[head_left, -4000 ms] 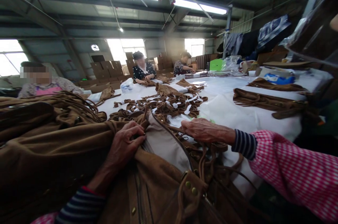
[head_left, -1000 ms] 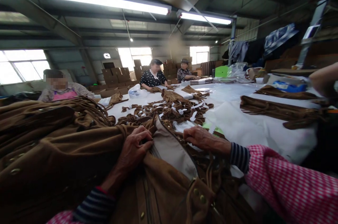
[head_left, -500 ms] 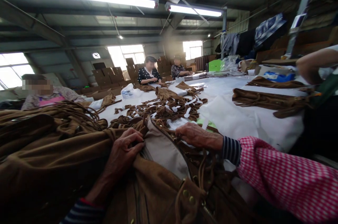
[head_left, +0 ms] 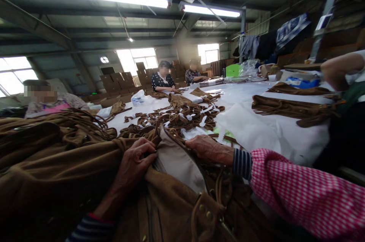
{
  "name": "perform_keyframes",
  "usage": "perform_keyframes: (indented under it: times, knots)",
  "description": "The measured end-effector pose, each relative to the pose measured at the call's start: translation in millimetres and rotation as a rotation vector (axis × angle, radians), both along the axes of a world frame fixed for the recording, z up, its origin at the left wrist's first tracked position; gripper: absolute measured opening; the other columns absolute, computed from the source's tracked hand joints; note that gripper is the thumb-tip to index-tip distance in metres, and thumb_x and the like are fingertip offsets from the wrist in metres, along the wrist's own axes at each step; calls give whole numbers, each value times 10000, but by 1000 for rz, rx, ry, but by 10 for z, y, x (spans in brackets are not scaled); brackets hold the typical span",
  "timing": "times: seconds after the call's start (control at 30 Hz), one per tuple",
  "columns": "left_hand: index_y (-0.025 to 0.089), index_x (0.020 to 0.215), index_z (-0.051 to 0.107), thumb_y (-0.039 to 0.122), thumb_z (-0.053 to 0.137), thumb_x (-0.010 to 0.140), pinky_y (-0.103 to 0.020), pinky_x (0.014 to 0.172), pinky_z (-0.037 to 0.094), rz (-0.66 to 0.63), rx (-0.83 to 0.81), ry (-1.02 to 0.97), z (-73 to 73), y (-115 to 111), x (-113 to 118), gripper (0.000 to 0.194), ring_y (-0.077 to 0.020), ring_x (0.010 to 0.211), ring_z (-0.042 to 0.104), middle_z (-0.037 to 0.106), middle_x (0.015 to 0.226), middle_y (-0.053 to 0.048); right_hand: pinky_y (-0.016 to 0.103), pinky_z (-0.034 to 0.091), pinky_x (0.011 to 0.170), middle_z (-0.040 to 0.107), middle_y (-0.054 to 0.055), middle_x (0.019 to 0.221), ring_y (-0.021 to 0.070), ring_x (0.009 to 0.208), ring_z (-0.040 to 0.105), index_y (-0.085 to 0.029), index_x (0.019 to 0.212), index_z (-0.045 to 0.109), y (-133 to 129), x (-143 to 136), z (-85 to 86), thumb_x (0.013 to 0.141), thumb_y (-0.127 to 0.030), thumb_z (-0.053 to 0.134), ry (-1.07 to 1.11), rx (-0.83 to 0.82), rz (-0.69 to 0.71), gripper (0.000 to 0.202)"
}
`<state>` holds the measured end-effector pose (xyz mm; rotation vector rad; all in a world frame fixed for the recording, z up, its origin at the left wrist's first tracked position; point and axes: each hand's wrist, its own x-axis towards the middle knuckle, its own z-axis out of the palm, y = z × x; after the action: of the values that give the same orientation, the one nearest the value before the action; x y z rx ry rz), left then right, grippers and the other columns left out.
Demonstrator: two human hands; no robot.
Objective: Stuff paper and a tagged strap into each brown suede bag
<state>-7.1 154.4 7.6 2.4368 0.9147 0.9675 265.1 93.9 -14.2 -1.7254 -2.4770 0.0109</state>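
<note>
A brown suede bag (head_left: 173,192) lies before me with its zippered mouth spread, showing a pale grey lining (head_left: 178,160). On the left rim of the mouth, my left hand (head_left: 138,160) is closed, thumb and fingers pinching the edge. My right hand (head_left: 209,149) is closed at the opposite rim, by the upper part of the zipper edge; its fingertips are partly hidden, so any zipper pull there does not show. Brass studs and a strap loop (head_left: 207,211) show on the bag's near end.
Brown suede bags (head_left: 57,154) are piled at my left. Straps with white tags (head_left: 182,114) heap on the white table (head_left: 239,95) ahead, beside white sheeting (head_left: 248,126). More brown pieces (head_left: 291,107) lie right. Co-workers sit across, and a person's arm (head_left: 342,69) reaches in at right.
My right hand has shifted slightly left along the bag's rim, its sleeve moving with it. My left hand keeps its pinch in nearly the same place. A co-worker across the table has changed posture.
</note>
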Motion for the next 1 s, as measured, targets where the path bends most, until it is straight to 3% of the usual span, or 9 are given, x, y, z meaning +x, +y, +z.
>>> perform_keyframes:
  times: [0.13, 0.3, 0.6, 0.8, 0.9, 1.0]
  knots:
    - [198, 717, 633, 357, 630, 817, -322, 843, 467, 1, -1, 2, 12, -22, 4, 188, -218, 937, 619, 646, 954, -37, 324, 496, 762, 754, 181, 988, 287, 926, 713, -129, 1061, 722, 49, -69, 26, 810, -76, 564, -11, -24, -88, 301]
    - [200, 720, 634, 344, 624, 824, -313, 821, 479, -4, -9, -1, 19, -37, 12, 178, -218, 942, 621, 644, 963, -39, 290, 494, 763, 761, 158, 926, 249, 884, 713, -147, 958, 761, 77, -99, 64, 785, -75, 605, 34, -32, -111, 244]
    - [197, 710, 628, 318, 621, 826, -312, 824, 472, -9, 8, 1, 4, -14, 0, 168, -209, 921, 619, 642, 945, -31, 209, 398, 608, 735, 20, 794, 144, 725, 653, -186, 933, 786, 46, 44, 69, 802, -121, 576, 252, -59, -73, 256]
    - [193, 723, 626, 284, 618, 822, -312, 820, 468, -12, -9, -3, -12, -7, -11, 135, -207, 932, 617, 640, 955, -32, 246, 336, 578, 666, 30, 698, 152, 668, 582, -169, 829, 757, 24, 19, 68, 773, -113, 587, 322, -41, -49, 187]
    - [193, 708, 624, 263, 615, 814, -310, 801, 470, -14, -16, -34, -11, -37, -3, 128, -207, 924, 609, 636, 936, -34, 214, 358, 558, 640, -2, 670, 123, 623, 574, -169, 798, 716, 22, 68, 28, 750, -120, 592, 414, -74, -20, 142]
    - [189, 692, 629, 232, 614, 797, -314, 803, 471, -13, -18, -60, -8, -79, 10, 114, -210, 931, 604, 632, 916, -38, 187, 390, 481, 588, -54, 580, 88, 473, 515, -172, 762, 645, 21, 171, -46, 704, -169, 622, 714, -243, -43, 62]
